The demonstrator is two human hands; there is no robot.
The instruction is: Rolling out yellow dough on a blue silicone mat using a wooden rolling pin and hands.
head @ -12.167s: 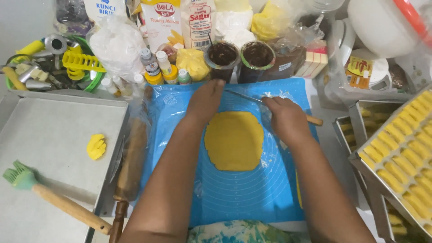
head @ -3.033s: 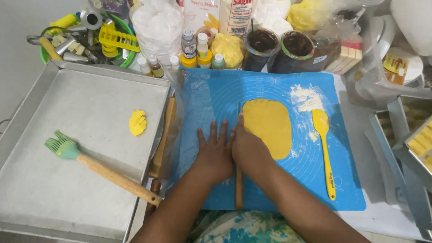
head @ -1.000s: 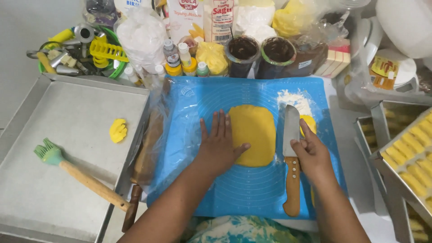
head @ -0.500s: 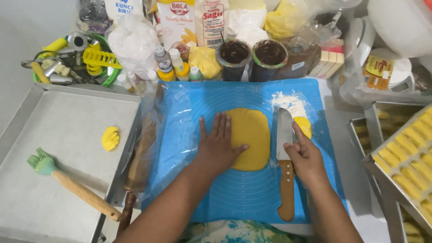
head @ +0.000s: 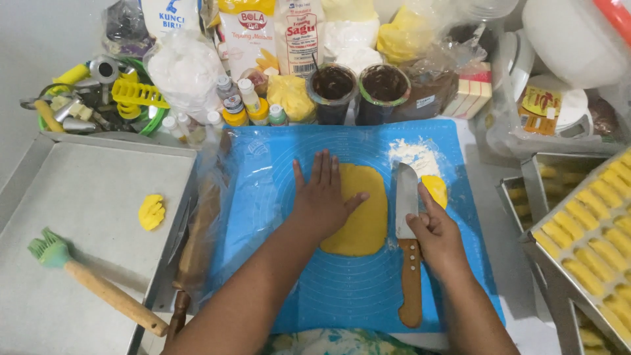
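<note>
A flat sheet of yellow dough (head: 363, 217) lies in the middle of a blue silicone mat (head: 263, 217). My left hand (head: 323, 197) rests flat on the dough's left part, fingers spread. My right hand (head: 437, 233) presses on a knife (head: 407, 227) with a broad steel blade and a wooden handle, lying along the dough's right edge. A yellow spatula head (head: 435, 189) shows just right of the blade, beside a patch of white flour (head: 414, 152).
A metal tray (head: 72, 197) on the left holds a small yellow dough piece (head: 152, 212) and a green pastry brush (head: 92, 281). A wooden rolling pin (head: 197, 243) lies along the mat's left edge. Bags, bottles and two dark cups (head: 358, 89) crowd the back. Trays of shaped yellow pieces (head: 591, 236) stand right.
The knife came from beside the mat to the dough's right edge. My right hand slid from the handle up onto the blade's base. My left hand stays flat on the dough.
</note>
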